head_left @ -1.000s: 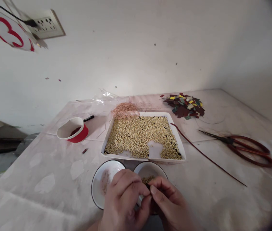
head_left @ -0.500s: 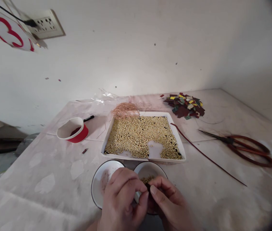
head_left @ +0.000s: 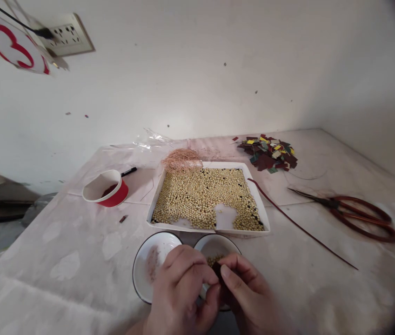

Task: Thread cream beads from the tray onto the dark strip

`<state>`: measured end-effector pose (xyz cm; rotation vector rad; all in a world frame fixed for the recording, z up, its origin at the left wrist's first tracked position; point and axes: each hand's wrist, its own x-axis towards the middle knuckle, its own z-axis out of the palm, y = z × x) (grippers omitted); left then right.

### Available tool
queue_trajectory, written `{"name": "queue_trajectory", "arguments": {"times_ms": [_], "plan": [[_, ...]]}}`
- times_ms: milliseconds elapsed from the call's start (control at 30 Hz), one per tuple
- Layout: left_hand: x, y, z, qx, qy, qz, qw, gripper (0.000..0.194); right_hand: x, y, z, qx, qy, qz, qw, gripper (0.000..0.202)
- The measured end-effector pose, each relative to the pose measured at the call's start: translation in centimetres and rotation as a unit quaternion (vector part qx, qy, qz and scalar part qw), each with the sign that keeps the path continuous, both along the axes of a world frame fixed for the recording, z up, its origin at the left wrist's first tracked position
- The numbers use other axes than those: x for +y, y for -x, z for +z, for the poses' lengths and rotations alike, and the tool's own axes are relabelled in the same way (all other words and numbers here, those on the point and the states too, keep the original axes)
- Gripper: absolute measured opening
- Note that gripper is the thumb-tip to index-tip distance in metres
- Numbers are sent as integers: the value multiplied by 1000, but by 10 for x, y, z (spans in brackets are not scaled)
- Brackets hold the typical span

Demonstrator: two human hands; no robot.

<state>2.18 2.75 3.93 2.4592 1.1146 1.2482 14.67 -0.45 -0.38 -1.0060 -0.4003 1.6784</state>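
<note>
My right hand [head_left: 248, 291] pinches a small dark piece [head_left: 217, 270] between thumb and forefinger. Right beside it, my left hand [head_left: 185, 291] has its thumb and forefinger pressed together at that piece; whatever is between those fingertips is too small to make out. Both hands are over two white bowls with dark rims. The left bowl [head_left: 141, 260] has pinkish bits inside, and the right bowl [head_left: 230, 243] holds small yellowish beads [head_left: 213, 259], partly hidden by my hands. Behind them lies a white tray [head_left: 266, 218] full of pale beads [head_left: 204, 195] with some black ones.
A red and white cup [head_left: 115, 195] and black marker [head_left: 129, 171] stand left. Copper-coloured threads [head_left: 181, 160] touch the tray's back corner. Coloured scraps [head_left: 270, 153] lie behind right, with a dark red strip [head_left: 302, 224] and scissors [head_left: 361, 216] at the right.
Both hands have shifted slightly to the right, and the dark piece at the fingertips shows more clearly. The tray and bowls have not moved.
</note>
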Motion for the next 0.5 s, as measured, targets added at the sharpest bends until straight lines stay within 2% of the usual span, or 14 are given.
{"name": "queue_trajectory", "arguments": {"times_ms": [233, 400, 500], "plan": [[-1, -2, -3, 9, 8, 9, 1000, 13, 1, -2, -1, -1, -12, -40, 999, 29], [-1, -1, -14, 82, 52, 10, 995, 14, 1, -4, -12, 2, -32, -53, 998, 27], [0, -1, -21, 104, 78, 1, 992, 15, 1, -4, -11, 8, -40, -54, 998, 25]]}}
